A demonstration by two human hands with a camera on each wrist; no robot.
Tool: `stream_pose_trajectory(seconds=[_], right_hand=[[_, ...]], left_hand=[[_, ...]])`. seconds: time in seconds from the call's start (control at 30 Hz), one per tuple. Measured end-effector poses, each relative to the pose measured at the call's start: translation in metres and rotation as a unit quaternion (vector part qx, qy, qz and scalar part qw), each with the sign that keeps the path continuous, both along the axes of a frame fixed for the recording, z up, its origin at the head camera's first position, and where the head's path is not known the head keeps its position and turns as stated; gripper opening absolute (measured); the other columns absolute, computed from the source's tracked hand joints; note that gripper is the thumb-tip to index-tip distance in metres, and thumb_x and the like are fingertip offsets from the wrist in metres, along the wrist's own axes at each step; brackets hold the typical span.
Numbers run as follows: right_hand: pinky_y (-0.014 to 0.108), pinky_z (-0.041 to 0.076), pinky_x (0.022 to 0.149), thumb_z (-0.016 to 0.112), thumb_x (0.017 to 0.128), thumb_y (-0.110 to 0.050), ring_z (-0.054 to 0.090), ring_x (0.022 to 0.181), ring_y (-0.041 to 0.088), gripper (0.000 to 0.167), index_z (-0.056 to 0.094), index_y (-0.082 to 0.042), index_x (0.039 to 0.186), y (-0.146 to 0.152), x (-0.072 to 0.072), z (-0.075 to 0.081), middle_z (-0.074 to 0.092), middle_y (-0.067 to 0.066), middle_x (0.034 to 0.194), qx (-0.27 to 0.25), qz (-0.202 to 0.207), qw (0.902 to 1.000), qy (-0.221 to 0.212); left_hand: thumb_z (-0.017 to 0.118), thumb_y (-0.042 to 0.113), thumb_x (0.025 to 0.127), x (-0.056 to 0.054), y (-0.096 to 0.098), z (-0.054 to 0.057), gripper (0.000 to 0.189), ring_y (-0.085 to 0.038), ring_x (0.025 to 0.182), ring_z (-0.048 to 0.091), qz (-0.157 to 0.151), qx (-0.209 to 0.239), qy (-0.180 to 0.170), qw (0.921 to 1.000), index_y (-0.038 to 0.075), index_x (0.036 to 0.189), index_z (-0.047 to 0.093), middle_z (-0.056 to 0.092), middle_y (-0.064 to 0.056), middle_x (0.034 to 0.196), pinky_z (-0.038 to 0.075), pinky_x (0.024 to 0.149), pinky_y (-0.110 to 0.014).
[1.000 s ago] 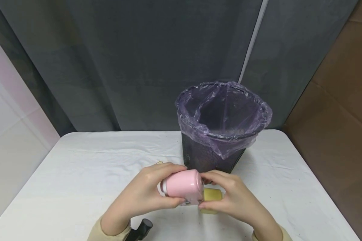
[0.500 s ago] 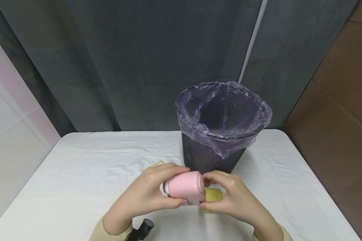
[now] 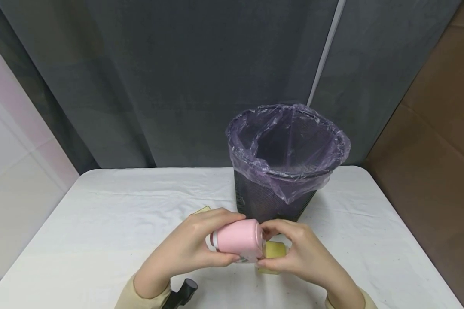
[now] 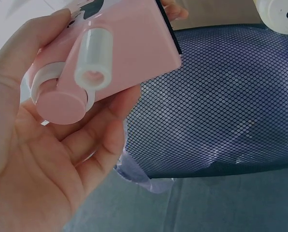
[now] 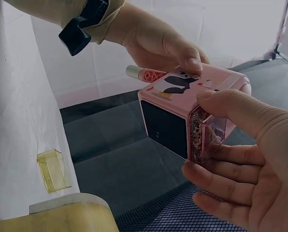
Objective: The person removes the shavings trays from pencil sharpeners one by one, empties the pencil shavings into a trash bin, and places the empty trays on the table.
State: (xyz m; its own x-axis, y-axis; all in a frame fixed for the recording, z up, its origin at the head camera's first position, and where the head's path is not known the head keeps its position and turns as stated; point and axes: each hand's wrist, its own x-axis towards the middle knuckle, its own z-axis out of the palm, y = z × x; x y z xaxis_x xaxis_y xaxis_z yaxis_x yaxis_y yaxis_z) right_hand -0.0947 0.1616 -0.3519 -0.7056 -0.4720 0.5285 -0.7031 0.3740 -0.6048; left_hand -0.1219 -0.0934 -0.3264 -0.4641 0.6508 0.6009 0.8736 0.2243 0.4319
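Note:
My left hand (image 3: 199, 244) grips a pink crank pencil sharpener (image 3: 237, 238) tipped on its side, thumb and fingers on opposite faces. Its pink and white crank (image 4: 93, 58) points back toward my left palm. A panda print (image 5: 178, 82) marks one face, and another face is black. At the far end, my right hand (image 3: 299, 249) pinches the clear shavings drawer (image 5: 209, 135) between thumb and fingers. Dark shavings show inside this drawer, which sits partly in the sharpener's body. Below my right hand is a yellow object (image 3: 274, 249), partly hidden by the fingers.
Just behind my hands stands a black mesh bin (image 3: 270, 197) lined with a purple plastic bag (image 3: 290, 184). A clear yellow box (image 5: 53, 170) lies on the white-covered table (image 3: 139, 201), mostly hidden behind my left hand in the head view.
Both hands and the pink pencil sharpener have shifted slightly to the right. More of the clear yellow box shows behind my left hand. The grips look the same.

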Motion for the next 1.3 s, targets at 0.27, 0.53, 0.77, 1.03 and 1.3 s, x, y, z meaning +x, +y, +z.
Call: stream_pose_trajectory(seconds=[0.27,0.53,0.77,1.03,1.3], right_hand=[[0.026,0.052,0.076,0.088,0.067,-0.021,0.062,0.086,0.009,0.049,0.065,-0.015,0.109,0.0001,0.0000,-0.0002,0.065,-0.009,0.099,-0.003,0.004,1.0000,-0.007],[0.028,0.051,0.078,0.088,0.067,-0.019,0.062,0.088,0.009,0.048,0.065,-0.016,0.108,-0.0002,0.0000,0.0007,0.065,-0.009,0.099,-0.003,0.010,0.9998,-0.018],[0.029,0.051,0.079,0.088,0.067,-0.017,0.062,0.088,0.009,0.047,0.064,-0.017,0.108,-0.0013,0.0013,0.0014,0.065,-0.009,0.099,-0.003,0.010,0.9996,-0.026],[0.030,0.052,0.079,0.087,0.066,-0.015,0.063,0.088,0.009,0.049,0.063,-0.017,0.109,-0.0008,0.0007,0.0009,0.065,-0.009,0.099,-0.005,0.009,0.9996,-0.026],[0.029,0.051,0.078,0.087,0.065,-0.015,0.063,0.087,0.009,0.049,0.063,-0.017,0.108,-0.0006,-0.0003,0.0006,0.065,-0.010,0.098,-0.003,0.010,0.9998,-0.018]], left_hand=[[0.081,0.027,0.076,-0.0009,0.0000,0.0000,0.056,-0.009,0.089,0.059,-0.009,0.002,0.007,0.9999,0.011,0.126,0.061,0.064,0.003,0.111,0.049,0.074,-0.024],[0.081,0.029,0.076,-0.0009,0.0003,0.0004,0.056,-0.010,0.090,0.060,-0.013,0.003,0.019,0.9997,0.010,0.125,0.061,0.065,0.003,0.111,0.049,0.075,-0.025],[0.081,0.030,0.076,-0.0008,-0.0005,0.0005,0.056,-0.009,0.090,0.060,-0.013,-0.003,0.027,0.9996,0.010,0.125,0.061,0.065,0.004,0.110,0.049,0.076,-0.025],[0.081,0.028,0.075,-0.0010,-0.0004,0.0008,0.056,-0.010,0.092,0.060,-0.012,-0.002,0.026,0.9996,0.009,0.124,0.061,0.065,0.004,0.110,0.049,0.077,-0.024],[0.082,0.028,0.074,-0.0013,-0.0007,0.0005,0.057,-0.010,0.092,0.060,-0.010,-0.004,0.027,0.9996,0.010,0.124,0.062,0.065,0.004,0.109,0.049,0.077,-0.024]])
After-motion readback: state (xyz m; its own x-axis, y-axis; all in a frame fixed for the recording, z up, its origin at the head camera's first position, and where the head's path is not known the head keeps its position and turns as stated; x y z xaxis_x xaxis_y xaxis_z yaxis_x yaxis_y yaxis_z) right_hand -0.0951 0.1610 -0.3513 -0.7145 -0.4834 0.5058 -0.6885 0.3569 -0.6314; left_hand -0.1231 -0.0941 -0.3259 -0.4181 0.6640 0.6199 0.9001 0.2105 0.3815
